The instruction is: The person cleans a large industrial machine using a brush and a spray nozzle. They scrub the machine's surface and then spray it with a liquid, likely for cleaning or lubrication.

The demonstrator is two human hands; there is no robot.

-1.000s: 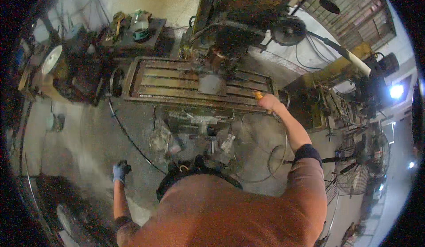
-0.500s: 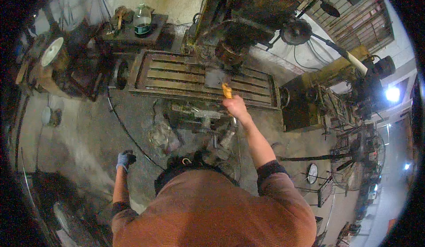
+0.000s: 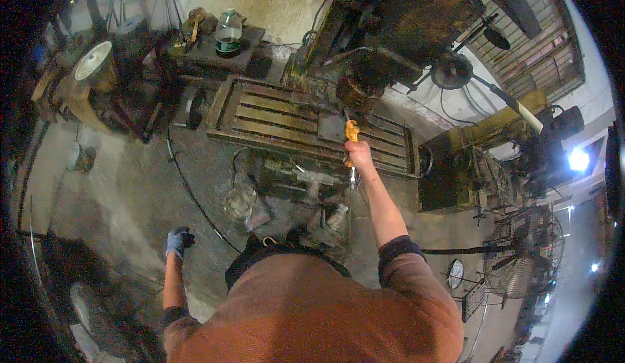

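Note:
My bare right hand (image 3: 358, 155) is closed round an orange air blow gun (image 3: 351, 130), held over the front edge of a slotted machine table (image 3: 277, 114). Its thin nozzle points away from me, toward the spindle head (image 3: 359, 95). A silvery fitting shows below my fist. Beside the nozzle, a flat grey square plate (image 3: 331, 127) lies on the slotted table. My left hand (image 3: 179, 241), in a grey-blue glove with dark fingers, hangs low at the left, away from the machine. Its fingers look curled, and I see nothing in them.
At the back left, a clear bottle (image 3: 228, 32) with dark liquid stands on a dark bench (image 3: 250, 54). A black hose (image 3: 195, 200) runs across the floor. A caged fan (image 3: 524, 251) stands at the right. A crumpled plastic bag (image 3: 241, 203) sits below the machine table.
The view has shifted, so the machine sits farther right and slightly lower. My right hand still grips the air blow gun near the plate. My left hand stays low.

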